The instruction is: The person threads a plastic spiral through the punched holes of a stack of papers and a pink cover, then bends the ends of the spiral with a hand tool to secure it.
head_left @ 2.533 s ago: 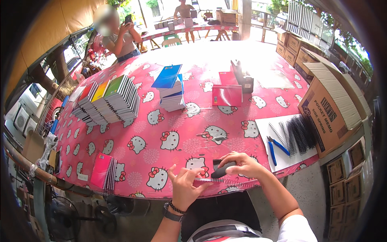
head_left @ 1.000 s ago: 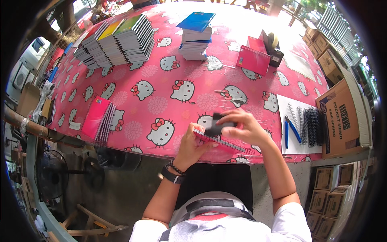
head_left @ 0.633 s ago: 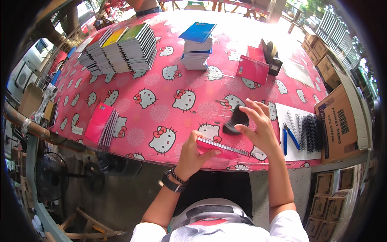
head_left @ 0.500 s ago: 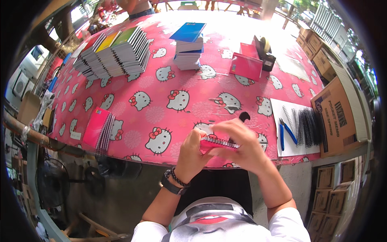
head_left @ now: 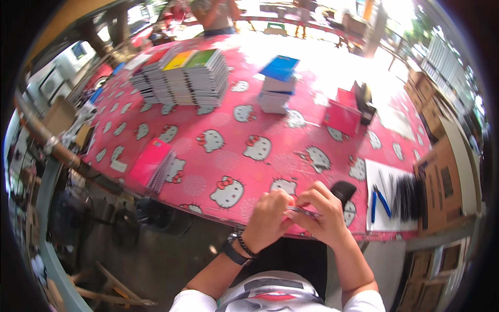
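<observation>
Where two hands [head_left: 266,219] pinch, one notebook [head_left: 301,210]

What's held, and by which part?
Apparently a small notebook, mostly hidden, pinched along its visible edge by the left hand and right hand; too blurred to tell which edge.

I have a table [head_left: 239,169] in front of me, its pink cover printed with white cat faces. Well left of my left hand [head_left: 269,221], a fanned pile of pink notebooks [head_left: 152,164] lies near the edge, with a small white label [head_left: 118,166] beside it. Beyond that hand stand red, yellow and green notebook stacks [head_left: 176,86], then a blue-topped stack [head_left: 275,99]. Ahead of my right hand [head_left: 326,216] are pink covers [head_left: 342,117] against a black tape dispenser [head_left: 367,106]. Just beside that hand sits a dark rounded object [head_left: 343,192]; farther right, a white sheet [head_left: 371,174] bears blue-handled pliers [head_left: 373,207] and black coils [head_left: 408,197].
</observation>
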The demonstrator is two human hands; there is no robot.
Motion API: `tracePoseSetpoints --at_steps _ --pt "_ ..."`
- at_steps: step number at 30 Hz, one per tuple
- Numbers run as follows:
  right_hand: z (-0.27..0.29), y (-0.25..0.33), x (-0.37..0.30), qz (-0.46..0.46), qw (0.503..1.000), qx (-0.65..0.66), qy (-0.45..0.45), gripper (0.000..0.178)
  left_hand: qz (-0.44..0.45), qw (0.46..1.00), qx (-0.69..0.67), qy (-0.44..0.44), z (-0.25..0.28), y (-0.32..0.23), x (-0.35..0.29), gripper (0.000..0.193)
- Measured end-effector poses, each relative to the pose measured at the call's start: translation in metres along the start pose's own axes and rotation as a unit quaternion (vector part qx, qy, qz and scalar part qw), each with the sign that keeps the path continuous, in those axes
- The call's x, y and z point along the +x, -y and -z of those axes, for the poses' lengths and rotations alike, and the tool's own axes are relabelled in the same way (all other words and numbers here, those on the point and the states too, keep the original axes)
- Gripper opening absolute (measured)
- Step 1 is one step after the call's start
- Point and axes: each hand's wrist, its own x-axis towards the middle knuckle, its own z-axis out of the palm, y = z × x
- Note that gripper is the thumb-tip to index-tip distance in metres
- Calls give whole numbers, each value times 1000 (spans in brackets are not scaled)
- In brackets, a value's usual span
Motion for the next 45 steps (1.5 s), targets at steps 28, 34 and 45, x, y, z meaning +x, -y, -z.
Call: tracePoseSetpoints --at_steps 28,34,45 --pt "12 -40 -25 -66 993 -101 -7 54 384 825 309 -275 238 187 -87 48" --pt "18 -54 -38 -101 988 -105 -42 51 343 804 456 -168 233 182 -62 85" --pt "95 -113 8 -74 976 -127 -159 19 378 855 354 25 249 194 -23 111"
